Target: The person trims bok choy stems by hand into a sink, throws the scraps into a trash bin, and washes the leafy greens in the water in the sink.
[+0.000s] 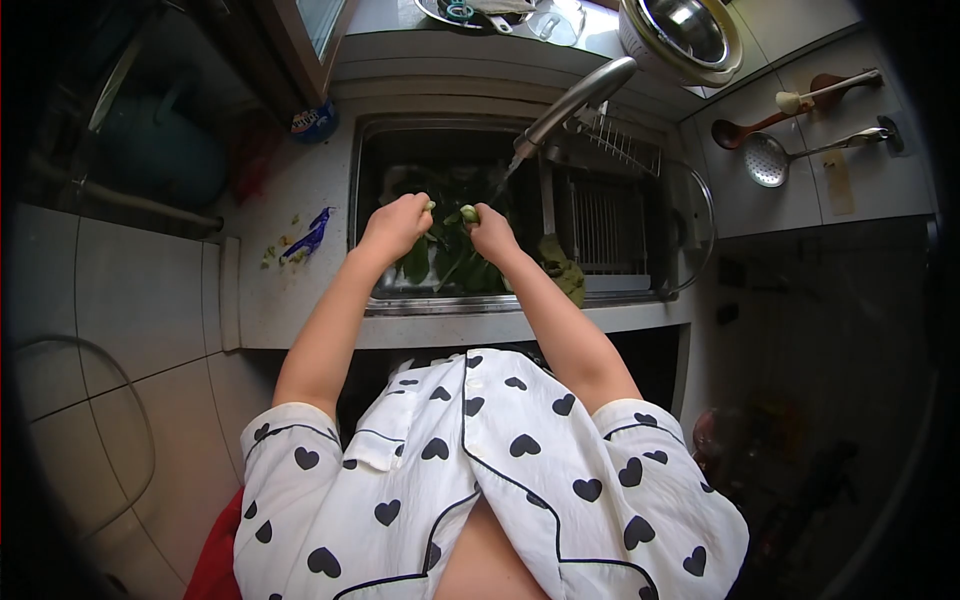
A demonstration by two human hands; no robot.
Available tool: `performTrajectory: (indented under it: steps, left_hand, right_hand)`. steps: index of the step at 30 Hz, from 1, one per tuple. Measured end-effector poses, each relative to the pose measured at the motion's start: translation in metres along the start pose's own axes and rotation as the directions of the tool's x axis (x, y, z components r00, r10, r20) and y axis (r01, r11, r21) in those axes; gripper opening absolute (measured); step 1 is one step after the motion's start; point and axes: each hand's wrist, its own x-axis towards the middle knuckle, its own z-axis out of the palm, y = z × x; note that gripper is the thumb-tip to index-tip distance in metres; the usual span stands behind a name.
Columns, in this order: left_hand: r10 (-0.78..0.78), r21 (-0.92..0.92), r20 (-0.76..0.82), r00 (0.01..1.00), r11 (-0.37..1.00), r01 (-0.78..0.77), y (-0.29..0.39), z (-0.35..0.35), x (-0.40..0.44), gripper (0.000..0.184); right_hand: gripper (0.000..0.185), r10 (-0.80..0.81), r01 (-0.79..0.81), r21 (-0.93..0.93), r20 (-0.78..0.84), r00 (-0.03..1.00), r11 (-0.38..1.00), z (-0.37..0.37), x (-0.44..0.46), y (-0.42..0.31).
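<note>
Over the left basin of the sink (pixel 460 303), my left hand (pixel 397 228) is closed round a piece of leafy greens, its pale stem end showing at the fingertips. My right hand (pixel 492 236) pinches another pale green stem (pixel 469 213) a short way to the right. Dark green leaves (pixel 416 262) hang below and between the hands and lie in the basin. Water runs from the faucet (pixel 575 108) just behind my right hand. The hands do not touch each other.
A dish rack (pixel 604 225) fills the right basin, with a green cloth (pixel 562 270) at its left front. A blue wrapper (pixel 308 236) and scraps lie on the left counter. Bowls (pixel 688 35) stand behind the faucet. Ladles and a skimmer (pixel 767 160) hang at the right wall.
</note>
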Motion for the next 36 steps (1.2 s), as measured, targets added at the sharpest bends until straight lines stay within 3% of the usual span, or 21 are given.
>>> performTrajectory:
  steps: [1,2,3,5,6,8,11,13,14,16,17,20,24,27,30,31,32,33,36]
  left_hand:
    - [-0.013,0.0,0.052,0.999,1.0,0.013,-0.003,-0.001,0.003,0.026]
    - [0.022,-0.042,0.008,1.0,0.999,-0.022,-0.005,0.002,0.003,0.03]
    - [0.055,-0.08,-0.038,0.998,0.995,-0.057,-0.009,0.008,0.005,0.034]
    - [0.067,-0.178,-0.064,0.996,0.981,-0.078,-0.015,0.014,0.007,0.047]
    - [0.054,-0.394,0.048,0.997,0.919,-0.031,-0.016,0.015,0.007,0.045]
    - [0.101,-0.734,0.263,0.96,0.666,0.131,-0.004,0.005,0.005,0.043]
    - [0.168,-0.792,0.388,0.906,0.563,0.234,0.014,-0.014,-0.001,0.033]
    - [0.189,-0.833,0.411,0.892,0.477,0.282,0.017,-0.012,-0.004,0.021]
    - [0.166,-0.823,0.397,0.903,0.498,0.271,0.016,-0.01,-0.004,0.02]
    - [0.119,-0.802,0.369,0.922,0.542,0.251,0.013,-0.008,-0.005,0.018]
    - [0.076,-0.754,0.302,0.95,0.629,0.189,0.01,-0.003,-0.004,0.018]
    - [0.006,-0.524,0.133,0.991,0.849,0.065,0.002,0.011,0.002,0.019]
    - [0.014,-0.201,0.064,0.998,0.98,-0.001,0.003,0.01,0.001,0.02]
    - [0.03,-0.044,0.035,0.999,0.999,-0.028,0.007,0.008,-0.003,0.019]
    - [0.054,0.056,-0.028,0.998,0.997,-0.052,0.006,0.008,-0.003,0.018]
    - [0.049,0.065,-0.053,0.997,0.997,-0.046,0.007,0.005,-0.003,0.018]
    - [0.044,0.078,-0.081,0.996,0.996,-0.038,0.005,0.001,-0.002,0.018]
    - [0.02,0.037,-0.055,0.998,0.999,-0.018,0.004,-0.002,-0.001,0.021]
    - [-0.006,-0.054,-0.083,0.997,0.999,0.001,-0.002,0.003,0.003,0.027]
  right_hand:
    - [0.034,-0.03,0.026,0.152,0.028,0.999,0.988,0.001,-0.002,0.0]
    - [0.039,-0.065,0.046,0.301,0.051,0.997,0.952,0.001,-0.002,-0.001]
    - [0.063,-0.055,0.017,0.318,0.113,0.992,0.948,0.0,-0.001,-0.004]
    - [0.071,-0.099,-0.134,0.605,0.336,0.937,0.785,-0.015,-0.007,-0.016]
    - [0.075,-0.147,-0.233,0.707,0.431,0.89,0.668,-0.024,-0.012,-0.023]
    - [0.083,-0.162,-0.343,0.739,0.517,0.84,0.58,-0.036,-0.014,-0.027]
    - [0.078,-0.199,-0.51,0.721,0.649,0.734,0.47,-0.035,-0.001,-0.011]
    - [0.072,-0.285,-0.502,0.734,0.656,0.699,0.458,-0.036,-0.001,-0.01]
    - [0.069,-0.327,-0.499,0.74,0.658,0.678,0.452,-0.038,-0.003,-0.015]
    - [0.057,-0.274,-0.421,0.787,0.571,0.774,0.45,-0.037,-0.012,-0.024]
    - [0.052,-0.246,-0.38,0.808,0.522,0.817,0.451,-0.035,-0.014,-0.027]
    - [0.046,-0.185,-0.193,0.681,0.441,0.878,0.707,-0.031,-0.015,-0.03]
    - [0.039,-0.261,0.107,0.5,0.249,0.933,0.859,-0.005,0.006,-0.003]
    - [0.028,-0.273,0.267,0.071,0.097,0.957,0.961,-0.016,-0.006,-0.023]
    - [0.02,-0.289,0.263,-0.213,-0.105,0.951,0.941,-0.007,-0.006,-0.019]
    - [0.014,-0.198,0.171,-0.172,-0.158,0.967,0.97,-0.005,-0.003,-0.013]
    - [0.019,-0.087,0.078,-0.098,-0.098,0.991,0.992,-0.008,-0.004,-0.011]
    - [0.02,-0.077,0.082,0.127,-0.043,0.996,0.988,0.001,0.006,0.003]
    - [0.022,-0.103,0.025,0.642,0.084,0.991,0.766,0.004,0.009,0.002]
